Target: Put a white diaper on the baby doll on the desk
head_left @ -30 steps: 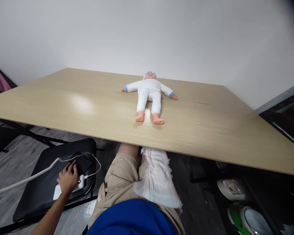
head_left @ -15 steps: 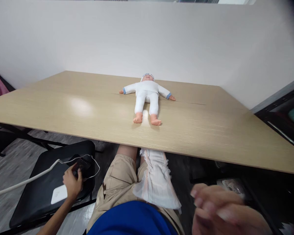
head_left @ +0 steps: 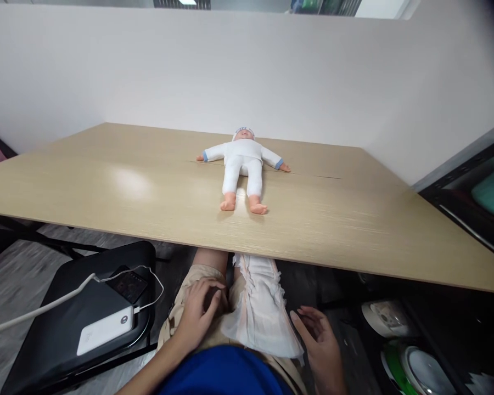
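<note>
A baby doll (head_left: 242,168) in a white suit and cap lies on its back in the middle of the long wooden table (head_left: 127,192). Below the table edge a white diaper (head_left: 260,310) lies on my lap, over my beige shorts. My left hand (head_left: 197,315) rests on my left thigh with fingers loosely spread, touching the diaper's left edge. My right hand (head_left: 319,343) hovers open at the diaper's right edge, holding nothing.
A black chair (head_left: 66,323) stands at my left with a white power bank (head_left: 105,330), a dark phone (head_left: 127,281) and a white cable on its seat. Round items lie on the floor at the lower right (head_left: 411,362). A white wall backs the table.
My left hand left the phone on the chair and came over to my lap. My right hand dropped from close to the camera down to the diaper's right side.
</note>
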`<state>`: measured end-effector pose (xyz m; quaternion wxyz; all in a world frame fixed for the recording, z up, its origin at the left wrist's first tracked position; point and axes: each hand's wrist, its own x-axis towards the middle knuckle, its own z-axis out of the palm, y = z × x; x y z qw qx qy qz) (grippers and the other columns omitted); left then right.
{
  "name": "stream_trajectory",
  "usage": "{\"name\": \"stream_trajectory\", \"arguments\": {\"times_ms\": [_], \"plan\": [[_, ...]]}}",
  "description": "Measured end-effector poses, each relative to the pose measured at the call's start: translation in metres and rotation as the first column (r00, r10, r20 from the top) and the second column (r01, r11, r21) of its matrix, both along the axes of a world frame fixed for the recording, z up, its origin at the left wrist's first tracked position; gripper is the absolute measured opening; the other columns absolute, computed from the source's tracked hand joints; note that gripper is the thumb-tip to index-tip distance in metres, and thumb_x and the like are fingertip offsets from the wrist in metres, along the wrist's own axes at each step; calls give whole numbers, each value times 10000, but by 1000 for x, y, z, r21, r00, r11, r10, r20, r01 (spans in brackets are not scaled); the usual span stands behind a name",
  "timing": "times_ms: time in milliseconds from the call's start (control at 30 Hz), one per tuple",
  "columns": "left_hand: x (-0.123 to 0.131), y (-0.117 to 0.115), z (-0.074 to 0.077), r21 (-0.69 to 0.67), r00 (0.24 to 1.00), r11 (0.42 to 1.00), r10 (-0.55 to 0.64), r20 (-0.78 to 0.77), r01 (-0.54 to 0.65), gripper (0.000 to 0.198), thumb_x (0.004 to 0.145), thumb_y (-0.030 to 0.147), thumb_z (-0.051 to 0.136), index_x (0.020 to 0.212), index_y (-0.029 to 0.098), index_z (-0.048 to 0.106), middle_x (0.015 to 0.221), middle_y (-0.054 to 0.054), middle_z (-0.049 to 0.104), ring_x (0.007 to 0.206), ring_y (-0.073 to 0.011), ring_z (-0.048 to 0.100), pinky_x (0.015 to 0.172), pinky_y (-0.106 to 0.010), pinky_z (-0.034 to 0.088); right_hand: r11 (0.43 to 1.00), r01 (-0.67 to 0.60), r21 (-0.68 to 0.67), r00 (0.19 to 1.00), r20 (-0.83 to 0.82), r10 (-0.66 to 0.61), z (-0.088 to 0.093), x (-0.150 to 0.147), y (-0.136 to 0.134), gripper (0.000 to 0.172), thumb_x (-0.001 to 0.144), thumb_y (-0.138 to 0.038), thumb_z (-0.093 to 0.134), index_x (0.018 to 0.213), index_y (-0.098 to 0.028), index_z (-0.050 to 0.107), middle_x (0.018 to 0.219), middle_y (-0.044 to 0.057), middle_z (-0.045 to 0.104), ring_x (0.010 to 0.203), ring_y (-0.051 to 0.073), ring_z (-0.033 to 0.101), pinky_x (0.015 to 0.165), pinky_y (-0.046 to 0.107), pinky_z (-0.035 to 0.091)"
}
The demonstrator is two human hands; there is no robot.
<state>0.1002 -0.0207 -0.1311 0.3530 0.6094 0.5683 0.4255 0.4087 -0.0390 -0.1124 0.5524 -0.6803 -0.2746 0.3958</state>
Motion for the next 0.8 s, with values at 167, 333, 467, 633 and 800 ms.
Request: {"name": "stream_trajectory", "arguments": {"times_ms": [167, 333, 467, 633, 800], "plan": [[44, 13, -2, -104, 972, 989, -78, 221, 103, 287, 1062, 441, 643, 1270, 261, 723, 1268, -134, 733, 1180, -311, 670, 1061, -464, 509, 994, -10, -109, 986, -166, -9, -6, -8, 6, 717, 504, -515, 1047, 1107, -210, 806, 991, 58, 833, 1034, 282, 771, 825, 319, 618], [60, 20, -41, -223, 918, 973, 30, 396, 64, 363, 1026, 502, 677, 1292, 256, 658, 1255, -114, 697, 1050, -253, 653, 1033, -427, 505, 993, -24, -120, 952, -306, -14, -6, -16, 3, 733, 554, -502, 1049, 1197, -232, 823, 1064, 69, 864, 1059, 301, 808, 830, 331, 654], [60, 23, -68, -250, 906, 968, 91, 413, 17, 456, 967, 590, 727, 1259, 252, 633, 1323, -138, 669, 1130, -268, 648, 1106, -459, 477, 994, -3, -112, 933, -357, -38, -12, -17, 1, 664, 533, -471, 1062, 1123, -244, 858, 1077, 59, 872, 1049, 280, 811, 845, 315, 666], [64, 21, -86, -296, 896, 954, 94, 435, 44, 537, 921, 648, 762, 1226, 222, 641, 1180, -133, 690, 1131, -289, 677, 1078, -482, 529, 992, 1, -126, 951, -307, -41, -17, -15, 2, 627, 535, -509, 1056, 1070, -238, 875, 1047, 56, 871, 969, 262, 800, 799, 307, 666], [69, 18, -86, -323, 890, 935, 20, 455, 144, 567, 908, 709, 757, 1179, 219, 665, 1036, -75, 696, 1014, -269, 680, 997, -450, 561, 991, -6, -135, 953, -302, -36, -8, -18, 6, 625, 536, -528, 1051, 1048, -220, 867, 1018, 72, 864, 928, 274, 786, 750, 325, 646]]}}
